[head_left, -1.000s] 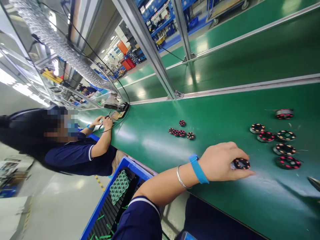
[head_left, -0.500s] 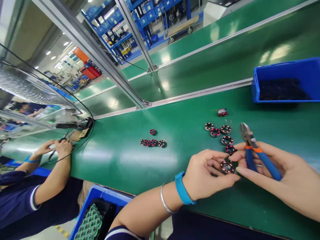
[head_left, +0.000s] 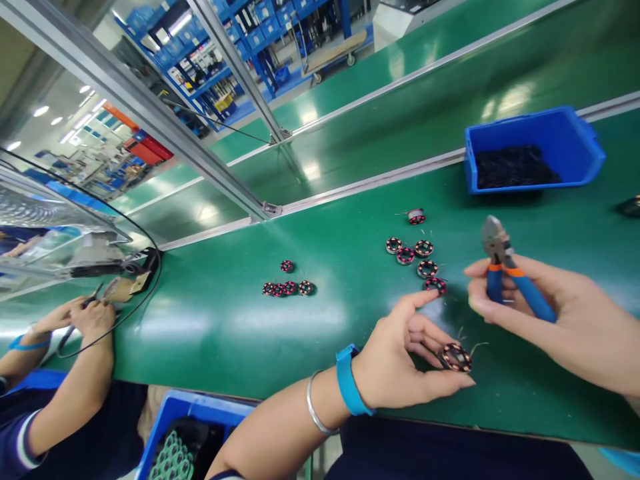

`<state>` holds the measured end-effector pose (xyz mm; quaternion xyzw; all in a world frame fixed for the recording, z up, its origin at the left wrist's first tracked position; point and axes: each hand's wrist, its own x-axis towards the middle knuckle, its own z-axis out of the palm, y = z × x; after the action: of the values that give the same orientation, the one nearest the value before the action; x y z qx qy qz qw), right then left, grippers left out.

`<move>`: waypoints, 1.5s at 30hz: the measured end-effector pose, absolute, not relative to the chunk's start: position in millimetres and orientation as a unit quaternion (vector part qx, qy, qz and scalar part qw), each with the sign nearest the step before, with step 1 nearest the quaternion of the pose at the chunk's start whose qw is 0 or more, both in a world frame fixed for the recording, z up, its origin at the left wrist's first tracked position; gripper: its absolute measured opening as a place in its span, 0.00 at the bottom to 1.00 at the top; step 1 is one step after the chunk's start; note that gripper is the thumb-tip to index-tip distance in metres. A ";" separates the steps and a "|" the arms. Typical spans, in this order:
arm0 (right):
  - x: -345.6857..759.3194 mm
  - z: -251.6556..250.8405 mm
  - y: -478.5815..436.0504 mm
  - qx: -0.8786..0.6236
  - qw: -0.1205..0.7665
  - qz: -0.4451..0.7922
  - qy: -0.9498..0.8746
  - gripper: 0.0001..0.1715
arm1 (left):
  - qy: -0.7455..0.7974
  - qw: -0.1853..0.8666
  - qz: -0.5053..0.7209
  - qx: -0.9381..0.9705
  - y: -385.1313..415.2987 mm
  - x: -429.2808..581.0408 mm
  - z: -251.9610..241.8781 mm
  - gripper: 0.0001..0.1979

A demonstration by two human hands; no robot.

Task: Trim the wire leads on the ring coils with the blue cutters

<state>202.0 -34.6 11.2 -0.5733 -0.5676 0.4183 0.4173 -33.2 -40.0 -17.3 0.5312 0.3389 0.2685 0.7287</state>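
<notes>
My left hand, with a blue wristband and a metal bangle, holds a small wire-wound motor stator between the thumb and curled fingers. Thin wire ends stick up from it. The index finger is stretched out to a red-marked stator on the bench and seems to touch it. In my right hand is a pair of diagonal cutters with blue and orange handles, jaws pointing up and away from me. Beyond my left hand lie several more stators, with another group further left.
A blue bin with black pieces stands at the back right of the green bench. Below the front edge sits a blue crate with green rings. At left, a co-worker's hands hold a tool. An aluminium frame rises behind.
My hands have moved apart: the right, with the cutters, has drawn away from the stator. My left index finger has stretched out towards the stators on the bench. The view has shifted right.
</notes>
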 end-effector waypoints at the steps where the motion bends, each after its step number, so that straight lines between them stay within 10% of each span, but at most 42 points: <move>1: 202.4 12.6 -36.7 -0.560 0.409 0.445 -0.566 0.39 | 0.345 0.732 0.267 0.523 -39.7 -33.3 -15.8 0.63; 6: 188.6 10.4 -49.2 -0.489 0.346 0.524 -0.606 0.26 | 0.343 0.753 0.252 0.502 -38.8 -32.6 -12.9 0.69; 14: 203.9 13.2 -36.0 -0.599 0.378 0.417 -0.569 0.49 | 0.332 0.787 0.195 0.481 -38.6 -33.0 -6.8 0.76; 32: 215.6 0.8 -36.1 -0.568 0.309 0.458 -0.610 0.49 | 0.423 0.746 0.273 0.437 -28.7 -29.5 -1.2 0.37; 37: 216.2 3.4 -34.9 -0.596 0.320 0.427 -0.599 0.49 | 0.472 0.548 0.319 0.612 -19.7 -51.8 0.9 0.21; 45: 222.6 -21.3 -54.5 -0.550 0.322 0.458 -0.619 0.36 | 0.426 0.711 0.275 0.487 -11.4 -61.0 2.3 0.36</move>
<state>222.6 -54.5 -21.3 -0.5503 -0.6193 0.4580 0.3223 -61.0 -11.4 2.3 0.4871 0.4263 0.2754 0.7107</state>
